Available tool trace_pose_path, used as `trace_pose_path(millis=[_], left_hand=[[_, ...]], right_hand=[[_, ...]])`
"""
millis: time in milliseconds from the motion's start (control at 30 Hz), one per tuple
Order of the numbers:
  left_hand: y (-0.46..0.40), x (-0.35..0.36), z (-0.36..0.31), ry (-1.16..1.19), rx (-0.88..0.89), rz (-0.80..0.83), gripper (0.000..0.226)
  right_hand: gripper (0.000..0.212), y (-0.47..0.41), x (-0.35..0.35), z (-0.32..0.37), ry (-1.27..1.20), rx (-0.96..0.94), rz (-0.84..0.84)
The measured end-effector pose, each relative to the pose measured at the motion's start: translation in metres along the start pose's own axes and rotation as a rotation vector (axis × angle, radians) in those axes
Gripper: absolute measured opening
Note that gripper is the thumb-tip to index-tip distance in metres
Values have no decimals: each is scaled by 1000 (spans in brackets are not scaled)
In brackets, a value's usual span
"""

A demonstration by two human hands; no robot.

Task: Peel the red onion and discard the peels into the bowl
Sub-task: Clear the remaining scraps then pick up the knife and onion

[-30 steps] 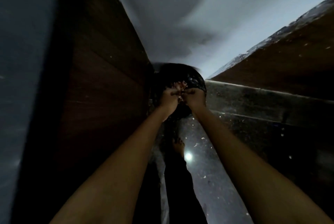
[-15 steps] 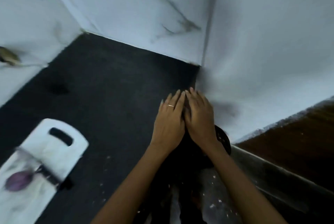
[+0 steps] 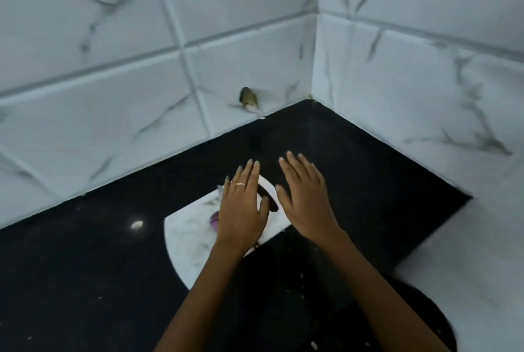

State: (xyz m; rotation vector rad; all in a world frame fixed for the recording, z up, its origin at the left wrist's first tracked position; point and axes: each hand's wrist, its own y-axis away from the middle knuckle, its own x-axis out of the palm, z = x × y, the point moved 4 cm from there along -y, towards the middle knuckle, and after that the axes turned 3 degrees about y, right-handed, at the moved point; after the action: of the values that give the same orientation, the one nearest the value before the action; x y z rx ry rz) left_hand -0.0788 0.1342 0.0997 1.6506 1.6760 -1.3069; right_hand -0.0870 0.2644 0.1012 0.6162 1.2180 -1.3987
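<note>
A white marbled cutting board [image 3: 187, 241] lies on the black counter [image 3: 85, 280]. The red onion [image 3: 214, 219] rests on the board, mostly hidden under my left hand [image 3: 242, 208]; only a purple edge shows. That hand hovers flat over the board, fingers spread, a ring on one finger, holding nothing. My right hand [image 3: 304, 200] is flat and open just to the right, over the board's handle slot [image 3: 269, 201]. A dark round shape at the lower right, behind my right forearm, may be the bowl [image 3: 433, 320]; I cannot tell for sure.
White marble-look tiled walls [image 3: 113, 96] meet in a corner behind the counter. A small brownish fitting [image 3: 249, 99] sticks out of the back wall near the corner. The counter ends at a white surface [image 3: 482, 266] on the right.
The view swung from the floor and a dark bowl up to the counter. My hands, first pinched together over the bowl, then flat together, are now apart and open over the cutting board.
</note>
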Motion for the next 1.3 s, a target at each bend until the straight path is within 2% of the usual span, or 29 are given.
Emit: trace_pose_path(millis=[100,200,367,533,700,800,867,967,1167,1300], left_hand=[[21,-11,50,33,-104,-4,64],[38,-8,90,101,-223,22,62],[54,10,123,227,-363,107,68],[55,27,133,296,-478,105,70],[52,34,139,285,-489,17,58],[53,37,141,304,-474,-23,52],[54,39,143,321,-469,-32,50],[53,39,144,290,-454,-39,51],[55,39,137,265,-457,-52,56],[58,42,134,246,-469,-48,63]], right_hand=[[49,0,33,37,-25,-47,55],[48,3,64,59,-49,-74,149],[45,8,100,63,-85,-45,276],[50,-2,136,53,-50,-105,414],[70,-3,161,48,-18,-170,470],[54,-2,163,43,-33,-169,430],[50,0,165,38,-68,-151,397],[55,4,167,31,-99,-115,389],[64,5,164,31,-86,-184,436],[67,4,161,30,-131,-139,454]])
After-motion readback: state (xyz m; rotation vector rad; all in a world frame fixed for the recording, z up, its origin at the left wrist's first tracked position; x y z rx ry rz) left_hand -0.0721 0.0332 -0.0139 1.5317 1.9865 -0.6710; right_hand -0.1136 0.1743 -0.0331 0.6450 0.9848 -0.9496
